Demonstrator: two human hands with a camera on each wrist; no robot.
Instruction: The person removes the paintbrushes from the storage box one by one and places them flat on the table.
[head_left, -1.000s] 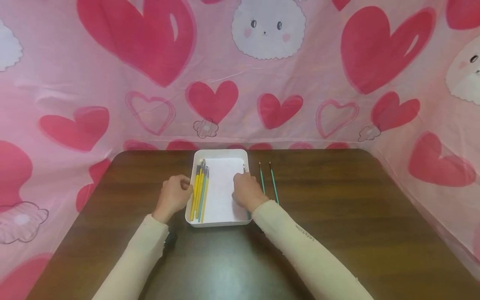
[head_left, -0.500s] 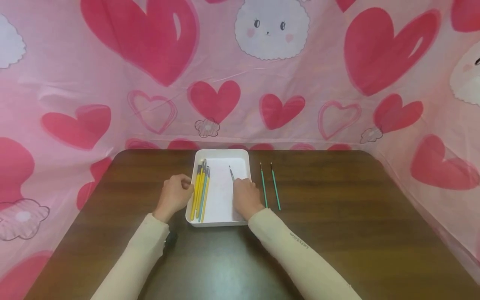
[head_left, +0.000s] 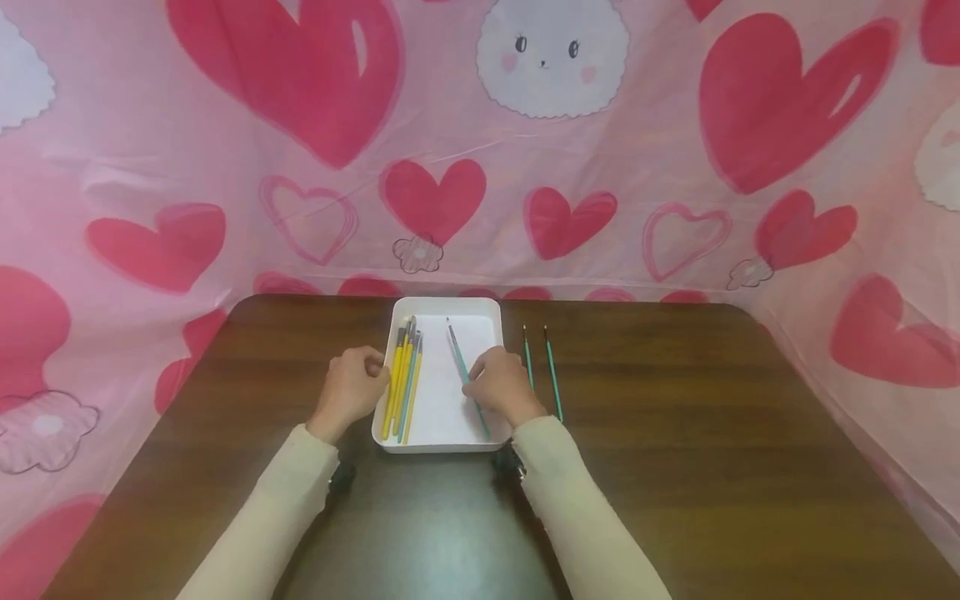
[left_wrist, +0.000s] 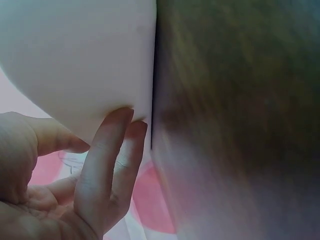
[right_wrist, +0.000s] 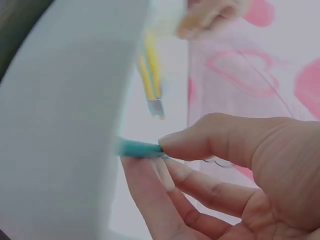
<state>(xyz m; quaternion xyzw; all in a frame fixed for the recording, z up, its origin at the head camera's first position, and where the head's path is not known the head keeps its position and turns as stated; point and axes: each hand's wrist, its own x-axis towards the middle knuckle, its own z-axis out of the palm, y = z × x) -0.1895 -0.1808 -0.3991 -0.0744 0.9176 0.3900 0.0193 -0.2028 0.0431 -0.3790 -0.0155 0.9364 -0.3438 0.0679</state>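
My right hand (head_left: 501,379) pinches a teal paintbrush (head_left: 457,350) between thumb and fingertips. The brush slants over the white tray (head_left: 450,307), its bristles toward the far end. In the right wrist view, only a short teal piece of the handle (right_wrist: 140,148) shows at the thumb and fingers. My left hand (head_left: 351,387) holds the tray's left side; in the left wrist view, fingertips (left_wrist: 120,117) press the outer wall and the thumb is at the rim. Along the tray's left inside lie several paintbrushes (head_left: 403,383), mostly yellow with one blue-green, bristles away from me.
Right of the tray, a teal paintbrush (head_left: 553,375) lies on the brown wooden table (head_left: 675,467), with another slim teal brush (head_left: 528,354) partly behind my right hand. A pink heart-printed sheet (head_left: 570,167) surrounds the table's back and sides.
My right hand first moved slightly left, then turned and shifted back right. The teal brush in it moved from the tray's right side toward the middle and now slants, showing more of its length.
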